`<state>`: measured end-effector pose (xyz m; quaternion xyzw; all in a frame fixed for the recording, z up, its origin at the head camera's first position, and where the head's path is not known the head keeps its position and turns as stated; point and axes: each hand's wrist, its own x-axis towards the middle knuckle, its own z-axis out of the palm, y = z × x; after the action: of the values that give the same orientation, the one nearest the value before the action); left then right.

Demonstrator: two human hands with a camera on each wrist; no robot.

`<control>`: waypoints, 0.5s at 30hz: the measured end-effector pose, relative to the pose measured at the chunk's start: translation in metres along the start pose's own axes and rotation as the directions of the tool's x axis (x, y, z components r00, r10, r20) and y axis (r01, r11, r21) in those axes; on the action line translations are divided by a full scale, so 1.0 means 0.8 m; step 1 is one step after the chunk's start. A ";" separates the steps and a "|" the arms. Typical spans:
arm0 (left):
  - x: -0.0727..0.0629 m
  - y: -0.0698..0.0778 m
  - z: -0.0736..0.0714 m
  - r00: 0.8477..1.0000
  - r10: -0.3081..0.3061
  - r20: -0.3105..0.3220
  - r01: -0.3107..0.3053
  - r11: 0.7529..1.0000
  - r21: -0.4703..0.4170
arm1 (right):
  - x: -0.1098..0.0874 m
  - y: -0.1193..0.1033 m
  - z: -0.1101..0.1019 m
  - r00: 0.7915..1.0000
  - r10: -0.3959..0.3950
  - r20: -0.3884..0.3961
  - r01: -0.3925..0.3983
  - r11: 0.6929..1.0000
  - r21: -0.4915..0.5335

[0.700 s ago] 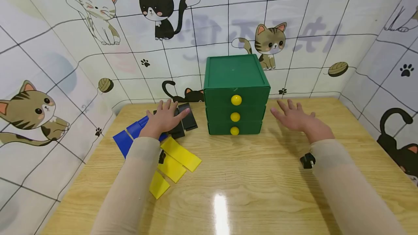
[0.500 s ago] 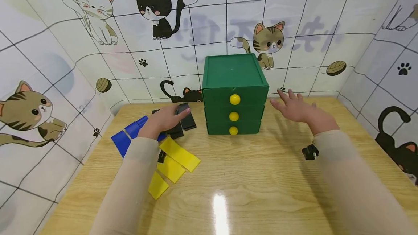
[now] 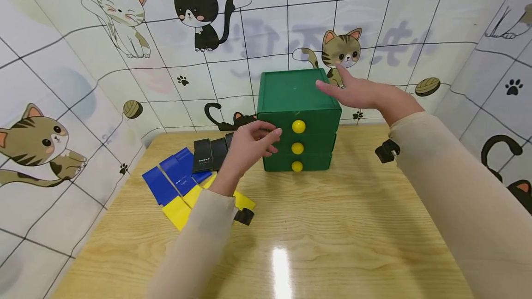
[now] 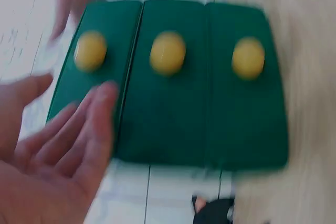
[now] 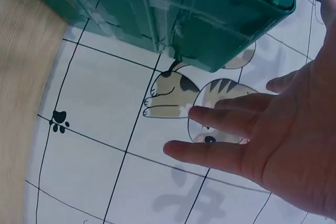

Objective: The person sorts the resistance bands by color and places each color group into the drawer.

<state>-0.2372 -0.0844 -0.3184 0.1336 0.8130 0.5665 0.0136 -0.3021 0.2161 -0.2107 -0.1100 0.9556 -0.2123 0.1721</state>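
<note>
A green cabinet (image 3: 274,126) of three stacked drawers stands on the table against the wall, each drawer front bearing a round yellow knob (image 3: 298,127). In front of its left side is my left hand (image 3: 249,144), fingers loosely bent, thumb apart and nothing held. The left wrist view, blurred, shows that hand (image 4: 68,156) before the knobbed drawer fronts. Raised at the cabinet's top right edge is my right hand (image 3: 359,92), fingers extended. In the right wrist view the straight fingers (image 5: 210,153) of that hand are spread beside the cabinet's side (image 5: 226,24).
Flat black pieces (image 3: 202,155), blue pieces (image 3: 178,172) and yellow pieces (image 3: 176,211) lie on the wooden table (image 3: 316,225) left of the cabinet, partly behind my left arm. A cat-patterned wall covering (image 3: 266,22) encloses the back and sides.
My left hand has moved right, from over the flat pieces to the cabinet's front left. My right hand has risen and moved left to the cabinet's top right.
</note>
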 end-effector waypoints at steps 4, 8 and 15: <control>-0.004 0.004 0.049 0.983 0.098 -0.157 -0.106 0.994 -0.041 | 0.012 -0.020 -0.004 0.997 0.030 0.070 -0.031 0.999 0.016; -0.002 0.002 0.090 0.943 0.176 -0.284 -0.176 0.984 0.024 | 0.028 -0.026 0.000 0.986 0.087 0.144 -0.088 0.996 -0.004; 0.003 -0.004 0.123 0.860 0.223 -0.460 -0.246 0.969 0.010 | 0.047 -0.019 0.013 0.980 0.095 0.172 -0.098 0.995 0.008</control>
<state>-0.2235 0.0052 -0.3562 0.0939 0.7568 0.5992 -0.2438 -0.3303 0.1880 -0.2233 -0.0799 0.9396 -0.2014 0.2648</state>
